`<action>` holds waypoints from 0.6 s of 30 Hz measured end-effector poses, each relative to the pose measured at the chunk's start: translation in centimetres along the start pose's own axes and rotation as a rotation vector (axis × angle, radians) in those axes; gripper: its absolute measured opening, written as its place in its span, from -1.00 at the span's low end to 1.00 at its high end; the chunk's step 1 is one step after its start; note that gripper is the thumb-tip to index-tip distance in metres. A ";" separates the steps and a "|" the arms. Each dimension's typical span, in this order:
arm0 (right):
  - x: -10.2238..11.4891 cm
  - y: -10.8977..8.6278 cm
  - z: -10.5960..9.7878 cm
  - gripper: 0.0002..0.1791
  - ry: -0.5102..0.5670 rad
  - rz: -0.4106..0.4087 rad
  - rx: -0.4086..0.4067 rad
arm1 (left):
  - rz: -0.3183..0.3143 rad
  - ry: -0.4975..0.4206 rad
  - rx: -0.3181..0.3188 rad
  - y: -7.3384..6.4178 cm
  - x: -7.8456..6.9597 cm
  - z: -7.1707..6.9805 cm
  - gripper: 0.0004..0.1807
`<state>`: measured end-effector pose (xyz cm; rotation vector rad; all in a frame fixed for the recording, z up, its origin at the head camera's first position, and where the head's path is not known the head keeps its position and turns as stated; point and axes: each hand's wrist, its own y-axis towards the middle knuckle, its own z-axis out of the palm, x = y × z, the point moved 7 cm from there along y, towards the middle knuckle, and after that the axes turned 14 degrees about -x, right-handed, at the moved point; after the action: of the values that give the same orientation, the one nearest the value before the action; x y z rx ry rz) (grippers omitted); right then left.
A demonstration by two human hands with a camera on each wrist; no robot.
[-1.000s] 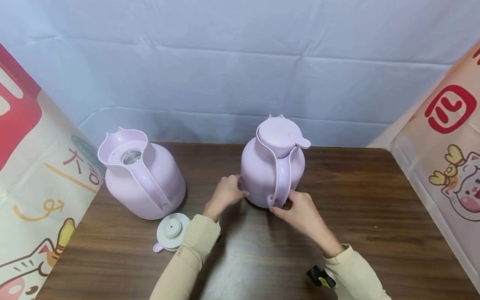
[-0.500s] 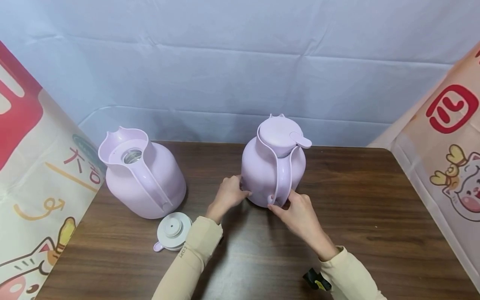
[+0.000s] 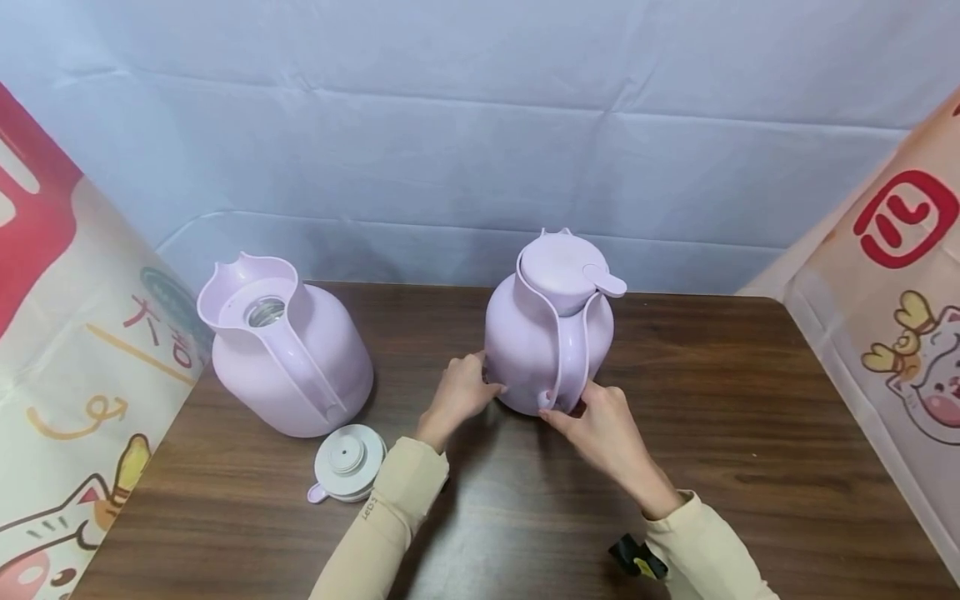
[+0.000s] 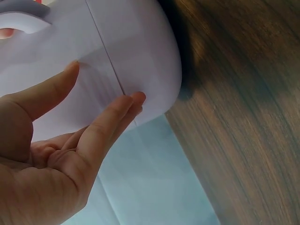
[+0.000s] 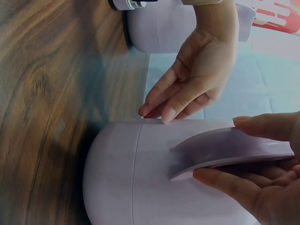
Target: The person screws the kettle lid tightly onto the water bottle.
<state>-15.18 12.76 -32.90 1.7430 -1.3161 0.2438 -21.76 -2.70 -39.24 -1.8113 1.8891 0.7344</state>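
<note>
A lilac thermos jug point(image 3: 513, 350) with its lid point(image 3: 558, 265) in place stands upright on the wooden table. My right hand point(image 3: 606, 425) pinches the lower part of its handle point(image 5: 225, 145), thumb on one side and fingertips on the other. Against the jug's left side rests my left hand point(image 3: 456, 390); in the left wrist view its thumb and nearly straight fingers point(image 4: 101, 131) touch the smooth body near a seam low on the jug. A matching open jug point(image 3: 333, 358) stands to the left, its metal-looking neck showing. Its round lid point(image 3: 347, 462) lies upside down in front of it.
The brown wooden table point(image 3: 712, 400) ends at a pale blue cloth backdrop point(image 3: 450, 150) close behind the jugs. Printed cartoon panels point(image 3: 918, 350) flank both sides. A black strap point(image 3: 637, 557) hangs by the right sleeve. The left sleeve point(image 3: 390, 508) passes right beside the loose lid.
</note>
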 end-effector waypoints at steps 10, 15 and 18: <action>-0.8 0.1 -0.9 -0.77 -0.014 0.024 -0.008 | -0.006 0.005 -0.006 0.0 -0.6 0.5 -0.60; -1.4 0.3 -1.2 -0.77 -0.029 0.046 -0.008 | 0.013 0.001 0.003 0.1 -0.9 1.1 -0.51; -1.7 0.4 -1.5 -0.77 -0.034 0.059 -0.006 | 0.014 0.003 0.018 0.2 -0.9 1.5 -0.46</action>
<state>-15.71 14.99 -32.87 1.7112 -1.3936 0.2439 -21.96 -1.06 -39.80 -1.7903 1.9065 0.7175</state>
